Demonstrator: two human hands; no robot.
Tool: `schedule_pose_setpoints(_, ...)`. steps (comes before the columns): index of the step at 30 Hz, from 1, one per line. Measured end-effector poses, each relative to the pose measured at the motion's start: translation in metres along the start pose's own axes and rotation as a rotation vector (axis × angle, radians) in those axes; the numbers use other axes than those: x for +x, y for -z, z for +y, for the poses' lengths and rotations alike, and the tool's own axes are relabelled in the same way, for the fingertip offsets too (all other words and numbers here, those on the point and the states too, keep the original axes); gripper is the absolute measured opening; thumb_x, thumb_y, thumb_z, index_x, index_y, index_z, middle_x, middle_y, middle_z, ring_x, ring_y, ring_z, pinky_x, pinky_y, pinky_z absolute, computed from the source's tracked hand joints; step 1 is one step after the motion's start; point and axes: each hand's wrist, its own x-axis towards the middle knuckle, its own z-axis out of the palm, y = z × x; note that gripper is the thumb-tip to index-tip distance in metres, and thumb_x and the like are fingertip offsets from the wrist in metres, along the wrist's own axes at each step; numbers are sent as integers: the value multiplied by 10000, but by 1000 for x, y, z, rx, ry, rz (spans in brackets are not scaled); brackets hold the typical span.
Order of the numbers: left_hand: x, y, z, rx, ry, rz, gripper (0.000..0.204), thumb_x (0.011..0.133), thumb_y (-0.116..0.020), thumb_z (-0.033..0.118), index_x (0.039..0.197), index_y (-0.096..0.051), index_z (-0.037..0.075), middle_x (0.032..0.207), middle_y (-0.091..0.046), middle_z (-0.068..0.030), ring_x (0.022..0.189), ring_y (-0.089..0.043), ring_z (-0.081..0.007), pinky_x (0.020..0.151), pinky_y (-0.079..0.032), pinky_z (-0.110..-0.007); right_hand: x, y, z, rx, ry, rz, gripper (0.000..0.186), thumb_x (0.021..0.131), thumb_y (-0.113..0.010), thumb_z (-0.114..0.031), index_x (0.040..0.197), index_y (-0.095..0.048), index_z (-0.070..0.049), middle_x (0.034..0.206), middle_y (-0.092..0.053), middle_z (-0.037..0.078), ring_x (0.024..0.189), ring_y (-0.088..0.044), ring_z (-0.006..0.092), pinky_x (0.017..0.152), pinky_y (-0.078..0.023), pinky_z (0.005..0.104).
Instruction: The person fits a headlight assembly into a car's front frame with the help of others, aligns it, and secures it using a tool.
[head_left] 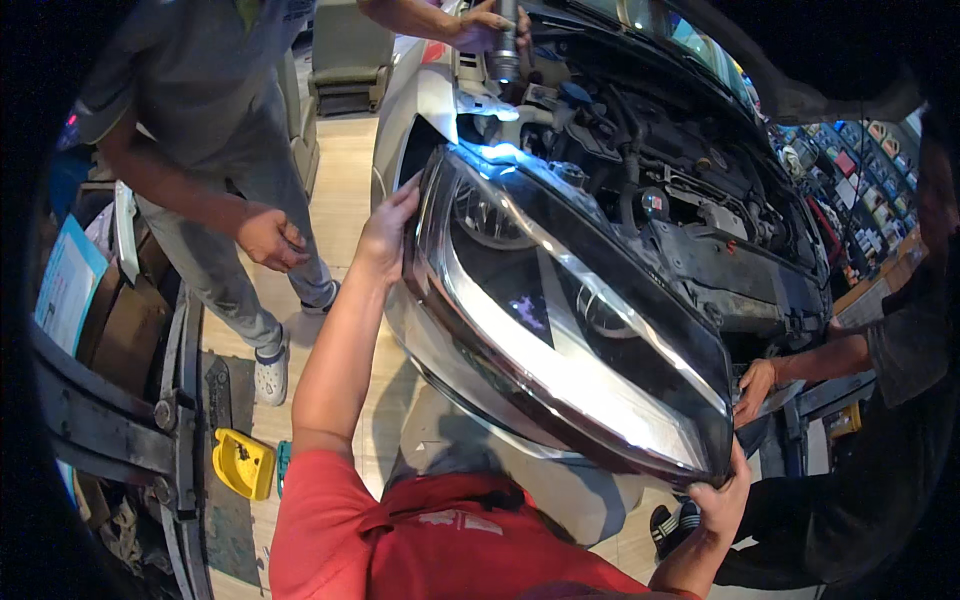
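Floor strip point(345, 165) — headlight point(565, 320), both hands point(388, 232) point(722, 495) at edges

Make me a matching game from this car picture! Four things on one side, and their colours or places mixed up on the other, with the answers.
Things:
1. Headlight
2. Flashlight
3. Tray
4. Clog

Colours and places:
A. yellow
B. in a co-worker's hand, up by the engine bay
C. white, on a foot
D. held by the red-shirted person's left hand and right hand

Right pairs: 1-D, 2-B, 3-A, 4-C
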Motion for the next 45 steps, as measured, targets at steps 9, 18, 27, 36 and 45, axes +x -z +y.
schedule_pose_setpoints(9, -21, -26, -23, -43, -140, -65, 438, 1015, -455, 108, 1438, -405, 10, 1352, -551, -116, 1200, -568, -192, 1023, -453, -317, -34, 12, 18, 17, 66, 80, 1112, 571, -935, -329, 1392, -357, 149, 1264, -557, 202, 1149, -571, 255, 991, -448, 359)
schedule_pose_setpoints(18, 16, 0, -38, -116, -169, -99, 427, 1011, -458, 110, 1427, -425, 16, 1351, -556, -115, 1213, -559, -199, 1043, -439, -324, -14, 6, 23, -155, 76, 53, 1146, 573, -916, -437, 1382, -365, 159, 1297, -533, 202, 1187, -545, 247, 1037, -405, 349)
schedule_pose_setpoints(27, 41, 14, -48, -135, -139, -106, 421, 993, -487, 103, 1402, -459, 8, 1307, -590, -112, 1155, -597, -199, 1005, -470, -327, -16, -11, 22, -254, 178, 69, 1048, 567, -906, -320, 1347, -397, 161, 1178, -602, 212, 1076, -607, 245, 940, -469, 330)
schedule_pose_setpoints(36, 71, 29, -37, -88, -81, -27, 440, 993, -465, 144, 1412, -445, 13, 1317, -583, -101, 1193, -564, -191, 1033, -439, -334, -20, -38, -2, -416, 211, 2, 1065, 635, -890, -286, 1411, -309, 152, 1269, -554, 223, 1152, -569, 250, 1005, -434, 350)
schedule_pose_setpoints(45, 80, 26, -25, -141, -53, -254, 341, 1002, -456, 124, 1323, -528, 35, 1230, -629, -87, 1088, -612, -174, 963, -481, -309, -8, -73, -2, -414, 145, 7, 1017, 642, -865, -278, 1411, -340, 132, 1239, -576, 195, 1136, -576, 243, 1013, -421, 340)
